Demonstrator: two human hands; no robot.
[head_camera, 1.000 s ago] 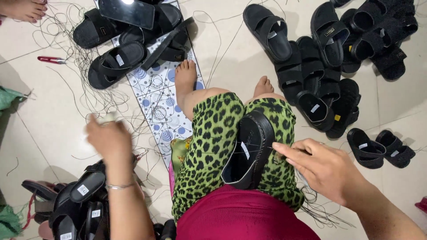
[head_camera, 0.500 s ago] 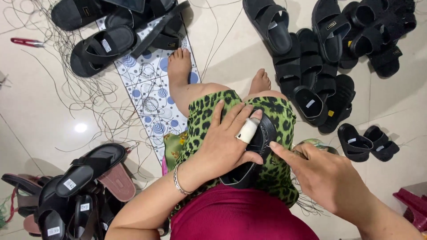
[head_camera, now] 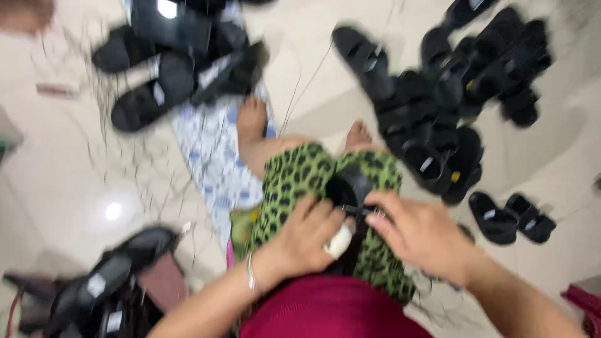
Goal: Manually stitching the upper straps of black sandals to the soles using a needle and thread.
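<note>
The view is motion-blurred. A black sandal lies on my lap, across green leopard-print trousers. My left hand grips the sandal from the left, with a white piece at the thumb. My right hand meets it from the right, its fingertips pinched on the sandal's strap near the middle. Both hands touch the sandal and nearly touch each other. My bare feet rest on the floor ahead.
Heaps of black sandals lie at the right, the upper left and the lower left. A small pair sits apart at right. A blue-patterned mat and loose threads cover the pale tiled floor.
My left hand came off the lower-left heap onto the sandal in my lap. Both hands now close on it, and the camera has swung, blurring the view.
</note>
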